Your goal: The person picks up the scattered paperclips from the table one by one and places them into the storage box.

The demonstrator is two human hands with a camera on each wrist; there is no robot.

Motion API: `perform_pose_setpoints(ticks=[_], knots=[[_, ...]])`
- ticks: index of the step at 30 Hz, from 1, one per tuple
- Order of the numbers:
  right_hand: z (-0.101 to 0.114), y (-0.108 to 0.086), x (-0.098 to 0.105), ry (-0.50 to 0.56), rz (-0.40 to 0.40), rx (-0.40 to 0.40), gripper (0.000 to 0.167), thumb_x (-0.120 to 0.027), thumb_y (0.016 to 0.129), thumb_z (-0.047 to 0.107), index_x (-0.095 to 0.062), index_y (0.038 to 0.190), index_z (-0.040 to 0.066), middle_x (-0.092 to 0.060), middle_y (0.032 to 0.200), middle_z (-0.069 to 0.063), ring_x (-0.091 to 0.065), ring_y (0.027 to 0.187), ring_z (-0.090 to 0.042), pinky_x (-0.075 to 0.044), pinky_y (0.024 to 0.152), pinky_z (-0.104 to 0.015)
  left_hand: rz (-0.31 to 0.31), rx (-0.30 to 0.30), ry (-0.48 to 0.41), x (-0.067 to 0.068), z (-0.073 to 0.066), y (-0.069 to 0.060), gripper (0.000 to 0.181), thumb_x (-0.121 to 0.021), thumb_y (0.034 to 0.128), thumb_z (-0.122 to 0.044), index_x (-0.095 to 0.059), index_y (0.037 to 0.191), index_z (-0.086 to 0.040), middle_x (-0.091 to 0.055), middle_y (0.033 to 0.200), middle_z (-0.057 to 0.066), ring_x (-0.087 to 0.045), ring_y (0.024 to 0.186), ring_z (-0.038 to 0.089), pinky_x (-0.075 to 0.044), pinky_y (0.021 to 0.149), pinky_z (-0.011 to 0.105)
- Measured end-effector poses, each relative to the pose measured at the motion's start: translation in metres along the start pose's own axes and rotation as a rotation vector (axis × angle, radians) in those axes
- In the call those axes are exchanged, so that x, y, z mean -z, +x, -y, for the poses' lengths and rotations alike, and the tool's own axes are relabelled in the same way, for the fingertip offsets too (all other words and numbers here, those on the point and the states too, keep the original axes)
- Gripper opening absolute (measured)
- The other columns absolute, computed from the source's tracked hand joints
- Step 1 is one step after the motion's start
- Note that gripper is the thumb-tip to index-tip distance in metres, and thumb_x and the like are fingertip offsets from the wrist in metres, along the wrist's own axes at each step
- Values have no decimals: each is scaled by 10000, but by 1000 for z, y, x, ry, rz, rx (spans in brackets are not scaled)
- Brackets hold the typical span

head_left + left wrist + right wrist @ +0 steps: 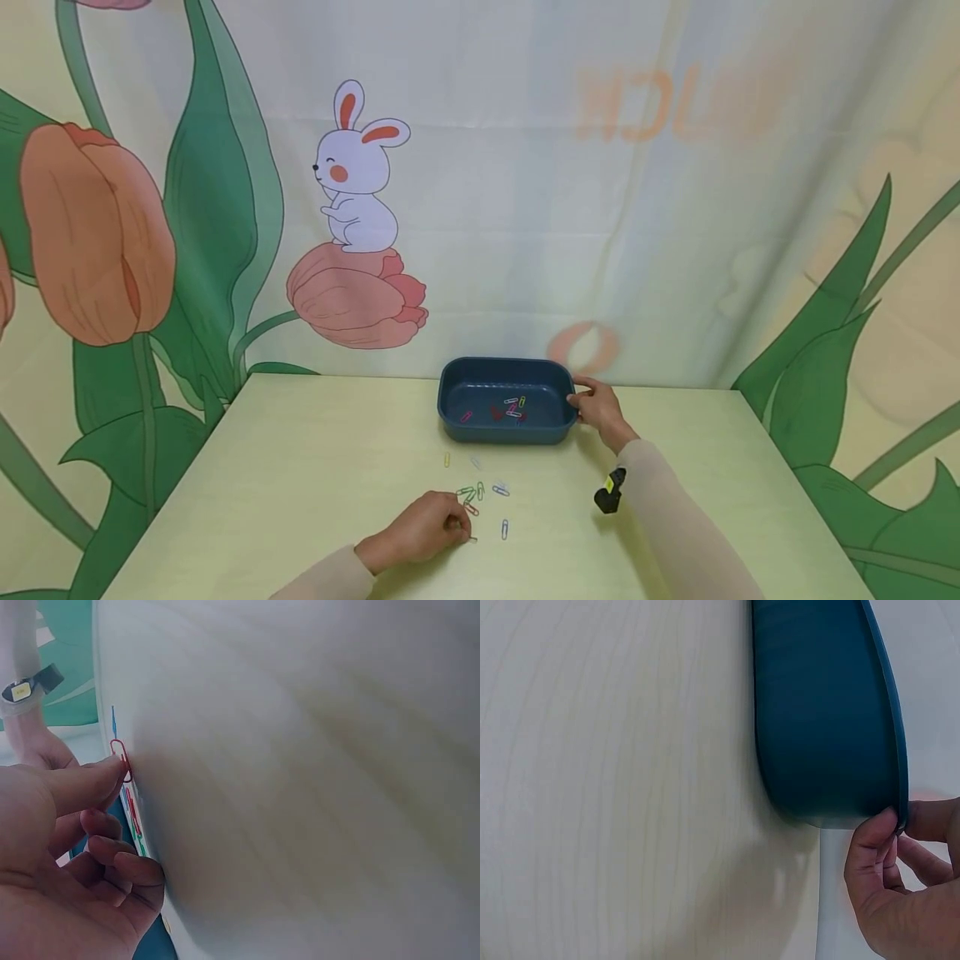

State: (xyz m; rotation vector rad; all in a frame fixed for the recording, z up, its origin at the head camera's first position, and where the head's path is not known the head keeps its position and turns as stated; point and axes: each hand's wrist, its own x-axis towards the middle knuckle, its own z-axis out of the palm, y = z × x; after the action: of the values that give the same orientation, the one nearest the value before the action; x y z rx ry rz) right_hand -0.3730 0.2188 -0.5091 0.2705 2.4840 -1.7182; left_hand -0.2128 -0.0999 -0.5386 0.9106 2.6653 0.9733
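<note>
Between its thumb and forefinger my left hand (427, 527) pinches a red paper clip (128, 771), low over the table's near part. Just ahead of that hand lie several green paper clips (481, 491) and another red paper clip (471, 509). My right hand (600, 408) grips the right end of a dark blue bin (495, 434), thumb and fingers on either side of its rim in the right wrist view. Several coloured paper clips (513, 407) lie inside the bin, which stands upright on the table.
Two blue paper clips (505, 529) lie to the right of the left hand. A yellow paper clip (447, 459) and a pale one (476, 462) lie before the bin. The pale wooden table (247, 475) ends at a printed curtain (495, 208) behind the bin.
</note>
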Motion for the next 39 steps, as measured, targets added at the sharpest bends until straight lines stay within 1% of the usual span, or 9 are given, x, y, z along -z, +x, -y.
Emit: perform_pose_setpoints(ticks=[5, 9, 12, 17, 20, 25, 28, 33, 39], knots=[[-2, 0, 0, 0, 0, 1, 485, -571, 968, 96, -482, 1443, 128, -603, 1072, -126, -606, 786, -190, -552, 765, -414, 2, -10, 24, 1, -2, 0, 92, -721, 858, -76, -753, 795, -135, -612, 783, -90, -449, 674, -35, -406, 642, 163], [-2, 0, 1, 3, 1, -2, 481, -568, 971, 99, -482, 1443, 131, -599, 1087, -131, -625, 835, -227, -554, 780, -424, -12, -33, 92, 2, -6, 2, 90, -722, 865, -100, -757, 807, -159, -686, 895, -71, -545, 773, -1, -450, 726, 201], [-2, -1, 1, 6, 1, 1, 482, -566, 971, 101, -481, 1444, 133, -597, 1094, -133, -630, 870, -248, -556, 783, -416, -23, -23, 111, 5, -8, 6, 101, -711, 870, -90, -764, 832, -167, -705, 938, -72, -560, 803, 11, -456, 765, 225], [-3, 1, 1, 5, 3, 1, 477, -569, 971, 100, -486, 1439, 122, -594, 1071, -126, -620, 832, -220, -556, 753, -394, -27, 9, 79, 13, -11, 13, 84, -695, 892, -107, -769, 865, -136, -599, 787, -92, -445, 690, 9, -406, 670, 193], [-3, 1, 1, 3, 1, 4, 473, -574, 969, 101, -492, 1435, 120, -591, 1056, -121, -608, 794, -196, -554, 735, -385, -61, -13, 66, 21, -12, 17, 86, -687, 892, -81, -765, 865, -107, -566, 755, -73, -426, 676, 26, -391, 641, 190], [-3, 1, 0, 5, -3, 5, 473, -579, 966, 110, -498, 1430, 135, -587, 1057, -119, -609, 791, -196, -555, 739, -387, -123, -45, 89, 32, -12, 22, 68, -701, 878, -66, -758, 866, -101, -549, 733, -68, -438, 677, 63, -381, 618, 194], [-3, 1, 0, 5, -5, 2, 471, -582, 964, 113, -501, 1428, 138, -591, 1056, -119, -614, 781, -189, -560, 747, -392, -150, -30, 97, 37, -10, 25, 55, -707, 881, -89, -753, 867, -115, -522, 720, -82, -443, 677, 75, -372, 611, 191], [-3, 2, 0, 8, -6, 1, 471, -582, 963, 115, -504, 1427, 142, -590, 1056, -120, -604, 746, -168, -562, 748, -393, -193, -14, 69, 43, -9, 29, 68, -703, 883, -75, -747, 862, -123, -536, 723, -73, -444, 681, 83, -370, 602, 204], [-3, 1, 0, 9, -6, 2, 468, -579, 967, 113, -500, 1428, 140, -586, 1065, -120, -605, 768, -183, -560, 743, -389, -217, 35, 51, 48, -7, 34, 88, -692, 898, -87, -745, 861, -146, -531, 735, -75, -451, 700, 97, -377, 617, 207]])
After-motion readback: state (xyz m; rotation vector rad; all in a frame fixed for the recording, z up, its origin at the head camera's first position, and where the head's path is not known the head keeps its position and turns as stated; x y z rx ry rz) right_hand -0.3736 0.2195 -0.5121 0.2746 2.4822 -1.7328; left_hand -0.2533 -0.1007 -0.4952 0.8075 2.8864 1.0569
